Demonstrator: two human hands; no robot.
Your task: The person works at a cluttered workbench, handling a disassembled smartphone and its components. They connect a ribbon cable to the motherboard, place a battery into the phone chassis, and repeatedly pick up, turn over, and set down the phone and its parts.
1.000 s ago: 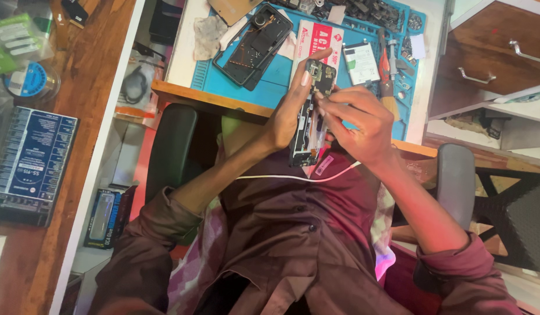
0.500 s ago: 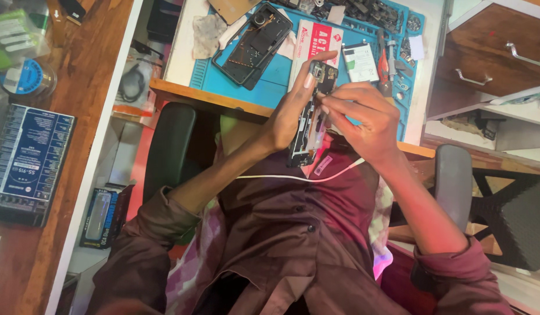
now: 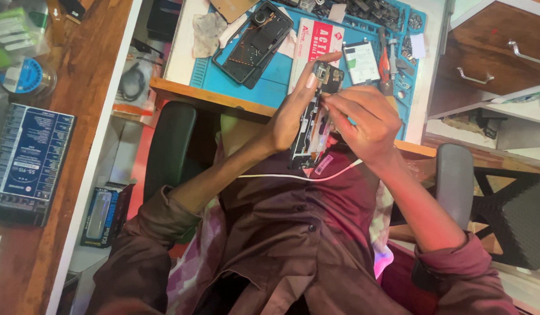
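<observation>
My left hand (image 3: 288,116) grips an opened phone (image 3: 309,146) upright in front of my chest, its bare inner frame and camera module facing me. My right hand (image 3: 366,119) is pressed against the phone's right side, with its fingertips pinched on something small inside the frame. I cannot make out what they pinch. A thin white cable (image 3: 281,177) runs across my maroon shirt just below the phone.
A blue work mat (image 3: 278,76) on the desk holds a second opened phone (image 3: 255,41), a red and white box (image 3: 313,38), a battery (image 3: 361,61), a red screwdriver (image 3: 384,58) and small parts. Wooden drawers (image 3: 491,52) stand right. A dark blue box (image 3: 25,157) lies left.
Both hands stay on the phone in almost the same place. The right fingers have shifted slightly along its edge.
</observation>
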